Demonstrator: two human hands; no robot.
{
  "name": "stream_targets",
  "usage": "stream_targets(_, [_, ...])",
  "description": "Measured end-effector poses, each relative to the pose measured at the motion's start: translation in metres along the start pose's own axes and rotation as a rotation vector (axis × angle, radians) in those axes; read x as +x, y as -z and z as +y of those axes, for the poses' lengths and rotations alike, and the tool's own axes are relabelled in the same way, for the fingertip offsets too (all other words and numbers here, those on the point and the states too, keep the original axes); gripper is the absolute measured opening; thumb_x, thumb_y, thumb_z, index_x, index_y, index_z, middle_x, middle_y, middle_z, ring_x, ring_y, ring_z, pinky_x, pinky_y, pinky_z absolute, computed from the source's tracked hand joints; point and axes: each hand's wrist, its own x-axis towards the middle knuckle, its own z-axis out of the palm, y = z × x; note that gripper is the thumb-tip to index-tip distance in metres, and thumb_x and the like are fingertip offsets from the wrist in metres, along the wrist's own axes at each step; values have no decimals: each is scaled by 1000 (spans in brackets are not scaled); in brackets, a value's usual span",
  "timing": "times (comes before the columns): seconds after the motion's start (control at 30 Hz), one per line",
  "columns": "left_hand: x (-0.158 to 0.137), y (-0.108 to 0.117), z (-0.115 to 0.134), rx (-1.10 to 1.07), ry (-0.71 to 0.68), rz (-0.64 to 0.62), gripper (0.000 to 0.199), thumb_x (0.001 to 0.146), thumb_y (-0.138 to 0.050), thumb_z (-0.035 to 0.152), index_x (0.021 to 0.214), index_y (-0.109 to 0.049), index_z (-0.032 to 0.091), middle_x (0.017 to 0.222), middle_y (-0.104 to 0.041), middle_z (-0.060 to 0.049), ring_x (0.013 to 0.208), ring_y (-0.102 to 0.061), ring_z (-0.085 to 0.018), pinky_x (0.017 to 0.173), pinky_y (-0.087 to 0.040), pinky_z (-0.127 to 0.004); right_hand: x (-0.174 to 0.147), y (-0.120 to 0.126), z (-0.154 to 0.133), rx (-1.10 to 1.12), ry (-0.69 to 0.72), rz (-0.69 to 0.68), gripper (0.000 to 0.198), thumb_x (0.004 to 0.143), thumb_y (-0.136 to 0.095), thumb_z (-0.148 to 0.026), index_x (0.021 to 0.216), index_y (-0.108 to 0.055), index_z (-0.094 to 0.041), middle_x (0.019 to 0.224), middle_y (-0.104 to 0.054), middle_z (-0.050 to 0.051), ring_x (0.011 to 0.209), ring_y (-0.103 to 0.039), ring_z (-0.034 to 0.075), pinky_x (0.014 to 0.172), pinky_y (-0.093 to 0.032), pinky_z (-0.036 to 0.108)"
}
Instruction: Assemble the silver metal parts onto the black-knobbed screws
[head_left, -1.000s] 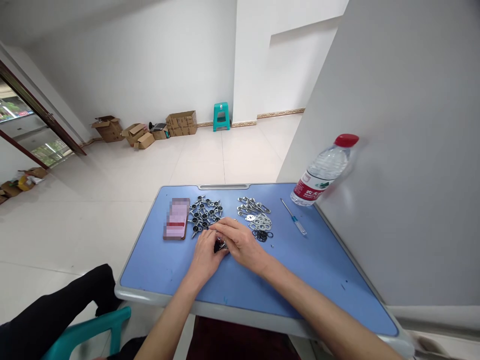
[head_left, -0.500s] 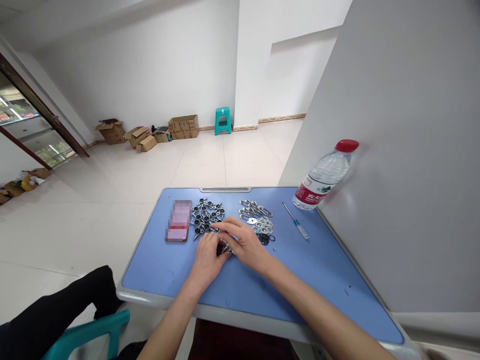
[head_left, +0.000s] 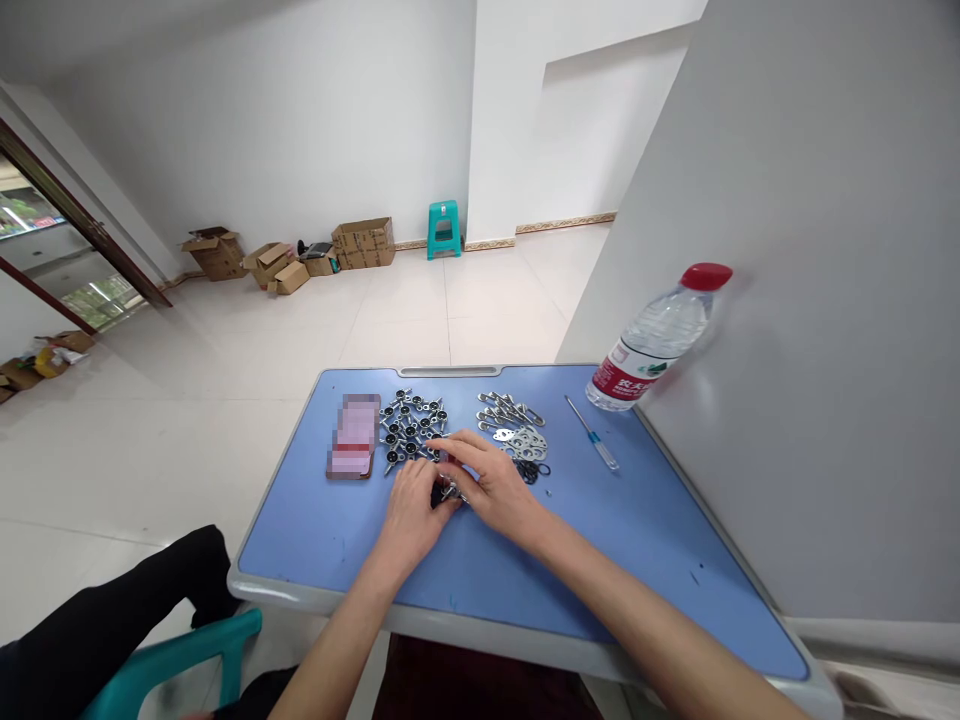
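My left hand (head_left: 412,503) and my right hand (head_left: 491,480) meet at the middle of the blue table (head_left: 615,540), fingers pinched together on a small metal part with a black ring (head_left: 447,491). Just beyond my left hand lies a heap of assembled metal parts with black rings (head_left: 408,425). Beyond my right hand lies a heap of bare silver metal plates (head_left: 516,425), with several loose black rings (head_left: 534,469) beside it.
A phone (head_left: 353,449) lies left of the heaps. A small screwdriver (head_left: 592,433) and a water bottle with a red cap (head_left: 656,338) lie at the back right against the grey wall. A teal chair (head_left: 172,660) and a dark-clothed leg are at the lower left.
Both hands stay together on the small part with only slight finger shifts. The camera view has moved a little.
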Motion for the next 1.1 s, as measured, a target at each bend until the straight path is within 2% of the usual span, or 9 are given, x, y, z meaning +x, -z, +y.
stream_targets(0.13, [1,3,3,9,4,-19,10,82,-58,15,80,-50,20,87,-60,-2,85,-52,-22,75,-42,-35,-1,2,-3,-88,69,-14,37,96,-38,-12,130,-49,-23,100,-65,8,91,-62,20,79,-54,36])
stream_targets(0.33, [1,2,4,3,-10,-3,8,83,-54,13,84,-52,20,92,-61,-3,88,-53,-22,80,-43,-37,-3,-1,-4,-203,106,-24,30,95,-41,-15,123,-53,-20,104,-64,11,90,-62,22,74,-54,37])
stream_targets(0.43, [0,2,3,15,-9,1,8,83,-56,14,81,-51,20,90,-61,-3,87,-53,-23,78,-43,-37,-2,0,-3,-132,47,-10,30,95,-40,-14,120,-56,-23,102,-64,8,89,-63,19,76,-55,34])
stream_targets(0.57, [0,1,2,17,-19,-1,8,83,-58,17,86,-52,20,89,-61,-3,87,-53,-23,77,-43,-37,-2,6,-4,-5,5,-82,36,94,-40,-11,125,-53,-25,97,-66,5,91,-63,18,81,-54,36])
stream_targets(0.67, [1,1,1,29,-34,9,6,83,-57,16,85,-52,20,89,-61,-3,86,-53,-22,77,-44,-37,-2,7,-5,-36,22,-92,35,95,-41,-14,127,-51,-23,101,-66,8,94,-62,20,84,-53,39])
stream_targets(0.77, [0,1,1,44,-39,21,7,84,-54,15,81,-51,20,88,-60,-3,85,-52,-22,76,-44,-36,-2,4,-4,-102,33,-59,30,96,-44,-19,122,-56,-22,100,-63,9,89,-62,21,78,-54,37])
stream_targets(0.87, [0,1,3,43,-24,5,7,84,-55,16,81,-51,20,89,-61,-3,86,-52,-22,76,-44,-36,-1,3,-3,-54,4,-48,32,96,-41,-17,124,-57,-24,99,-62,8,86,-62,19,75,-54,34])
stream_targets(1.0, [0,2,4,43,-18,-3,5,84,-57,17,86,-53,21,90,-62,-3,87,-53,-22,77,-43,-36,-2,6,-3,20,34,-81,41,96,-38,-13,132,-50,-26,97,-65,6,91,-62,19,83,-53,37])
stream_targets(1.1, [1,2,3,43,-23,7,6,84,-57,17,85,-53,20,89,-61,-3,86,-53,-22,76,-43,-36,-2,8,-4,1,15,-103,40,96,-40,-15,133,-49,-25,100,-66,7,93,-61,19,85,-52,39])
